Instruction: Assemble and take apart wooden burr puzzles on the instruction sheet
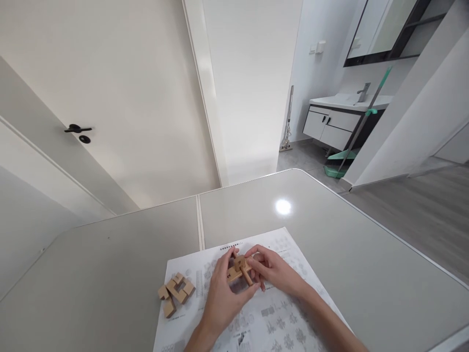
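Between my two hands is a small assembly of interlocking wooden puzzle pieces [240, 263], with dark marks on its faces and a round rod running through it. My left hand [223, 288] grips it from the left, fingers at the far end of the rod and thumb near its close end. On the other side, the fingers of my right hand [270, 268] pinch the right part of the assembly. Both hands are over a printed instruction sheet [282, 239]. More notched wooden puzzle pieces [178, 291] lie in a cluster on the sheet's left side.
The sheet rests on a grey folding table [146, 230] with a seam across it and a metal edge. Behind the table is a white door with a black handle [78, 129]. A washbasin cabinet [333, 122], a green dustpan [339, 164] and a mop [288, 120] stand at the right.
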`<state>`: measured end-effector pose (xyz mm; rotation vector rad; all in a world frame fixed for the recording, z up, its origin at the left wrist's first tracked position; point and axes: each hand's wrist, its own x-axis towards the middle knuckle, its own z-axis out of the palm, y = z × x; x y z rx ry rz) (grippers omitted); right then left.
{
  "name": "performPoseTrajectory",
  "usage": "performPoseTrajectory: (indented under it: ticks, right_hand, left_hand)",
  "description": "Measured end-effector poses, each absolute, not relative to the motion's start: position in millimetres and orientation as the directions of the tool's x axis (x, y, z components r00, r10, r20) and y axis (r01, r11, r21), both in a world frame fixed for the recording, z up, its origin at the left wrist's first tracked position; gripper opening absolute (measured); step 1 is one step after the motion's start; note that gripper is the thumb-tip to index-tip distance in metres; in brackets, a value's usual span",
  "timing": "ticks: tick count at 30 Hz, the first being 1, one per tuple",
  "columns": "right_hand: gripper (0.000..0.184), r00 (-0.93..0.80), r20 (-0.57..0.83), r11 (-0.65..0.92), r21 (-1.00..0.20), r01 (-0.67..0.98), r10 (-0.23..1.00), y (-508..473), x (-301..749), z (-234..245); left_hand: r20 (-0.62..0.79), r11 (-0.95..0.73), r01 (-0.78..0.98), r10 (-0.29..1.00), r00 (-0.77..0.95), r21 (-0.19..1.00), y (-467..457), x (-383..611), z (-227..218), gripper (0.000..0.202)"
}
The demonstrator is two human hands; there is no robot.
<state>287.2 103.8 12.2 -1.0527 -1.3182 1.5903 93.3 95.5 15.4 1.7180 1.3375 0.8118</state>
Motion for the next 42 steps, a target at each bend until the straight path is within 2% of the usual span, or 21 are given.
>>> performPoseTrajectory:
  ticks: [11, 18, 21, 24, 29, 33, 42]
  right_hand:
    - [0.035, -0.337, -0.072, -0.055, -0.997, 0.060, 0.939, 96, 285, 16]
    - [0.033, -0.333, -0.101, -0.062, -0.990, 0.126, 0.938, 97, 287, 17]
    - [0.035, -0.367, -0.120, -0.091, -0.991, 0.095, 0.923, 97, 286, 22]
    - [0.036, -0.376, -0.142, -0.129, -0.990, 0.058, 0.916, 97, 286, 25]
    - [0.040, -0.361, -0.159, -0.160, -0.987, 0.026, 0.919, 100, 288, 20]
    - [0.040, -0.366, -0.134, -0.149, -0.989, -0.011, 0.921, 102, 287, 18]
    - [0.047, -0.348, -0.136, -0.175, -0.981, -0.083, 0.928, 103, 286, 20]
  left_hand:
    - [-0.014, -0.058, 0.416, 0.986, 0.167, 0.908, 96, 94, 17, 0.091]
    - [-0.035, -0.062, 0.402, 0.973, 0.230, 0.914, 97, 93, 14, 0.097]
    - [-0.056, -0.049, 0.399, 0.967, 0.248, 0.916, 97, 94, 17, 0.095]
    - [-0.014, -0.089, 0.368, 0.963, 0.269, 0.926, 95, 95, 20, 0.085]
    - [0.159, -0.240, 0.297, 0.949, 0.271, 0.924, 95, 96, 27, 0.037]
    - [0.177, -0.268, 0.333, 0.944, 0.280, 0.904, 97, 95, 30, 0.016]
    - [0.149, -0.215, 0.313, 0.964, 0.221, 0.925, 99, 93, 23, 0.024]
